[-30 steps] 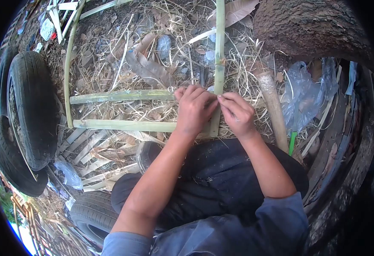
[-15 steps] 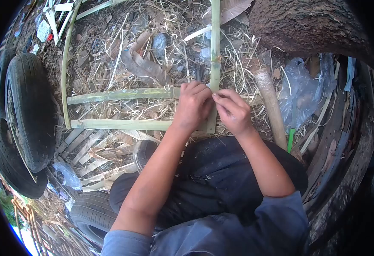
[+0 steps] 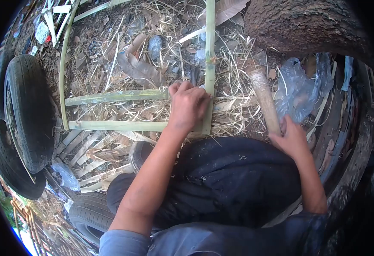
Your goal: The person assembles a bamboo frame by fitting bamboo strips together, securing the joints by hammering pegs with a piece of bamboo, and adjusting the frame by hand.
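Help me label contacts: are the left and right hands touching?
Apart. The head view shows a wide gap of littered ground between the left hand and the right hand.

Open from above, right of centre, over the straw (image 3: 234, 81) between the long bamboo slat (image 3: 210, 42) and the wooden stick (image 3: 264, 98). Open too at upper left of centre, over littered ground (image 3: 90, 40). Blocked mid-frame by the left hand (image 3: 187, 106) at the slat, and at centre right by the right hand (image 3: 291, 136) at the stick's lower end, near a plastic bag (image 3: 299, 89). Walled off at upper right by the tree trunk (image 3: 302, 25), at far left by tyres (image 3: 29, 111), at bottom centre by dark-trousered legs (image 3: 238, 179). Crossed low, left of centre, by two horizontal slats (image 3: 118, 96).
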Available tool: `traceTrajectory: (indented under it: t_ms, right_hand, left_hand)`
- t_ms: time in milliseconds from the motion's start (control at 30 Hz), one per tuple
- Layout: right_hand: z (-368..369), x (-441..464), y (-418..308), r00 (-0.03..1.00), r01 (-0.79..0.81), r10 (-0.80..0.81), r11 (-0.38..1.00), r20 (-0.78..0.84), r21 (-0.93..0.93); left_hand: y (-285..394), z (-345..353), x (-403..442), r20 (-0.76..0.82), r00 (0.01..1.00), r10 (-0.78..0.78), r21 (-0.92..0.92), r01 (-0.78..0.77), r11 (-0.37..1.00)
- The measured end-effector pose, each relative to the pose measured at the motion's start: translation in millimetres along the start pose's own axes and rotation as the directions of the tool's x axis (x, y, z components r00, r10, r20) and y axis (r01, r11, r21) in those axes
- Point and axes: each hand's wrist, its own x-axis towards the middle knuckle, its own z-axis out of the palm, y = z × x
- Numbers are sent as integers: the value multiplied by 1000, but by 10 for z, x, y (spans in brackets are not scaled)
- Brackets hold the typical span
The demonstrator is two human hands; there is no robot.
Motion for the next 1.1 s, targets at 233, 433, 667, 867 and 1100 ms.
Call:
traceTrajectory:
  t_ms: [233,433,667,867,1100]
  right_hand:
    - [405,12,417,981,-42,37,999,192,21]
    - [226,-31,432,989,49,0,946,-150,321]
    - [123,-12,174,922,350,-292,910,-256,223]
    - [195,57,243,916,383,-357,914,-181,135]
    - [207,83,236,889,414,-399,910,-225,21]
  left_hand:
    - [18,-20,14,39,999,-25,34,24,999]
    - [23,-19,18,39,998,-45,20,45,999]
    - [17,-11,9,51,996,-66,38,65,997]
    - [15,-36,20,62,997,-44,51,41,998]
    - [6,-30,12,51,997,-65,3,65,998]
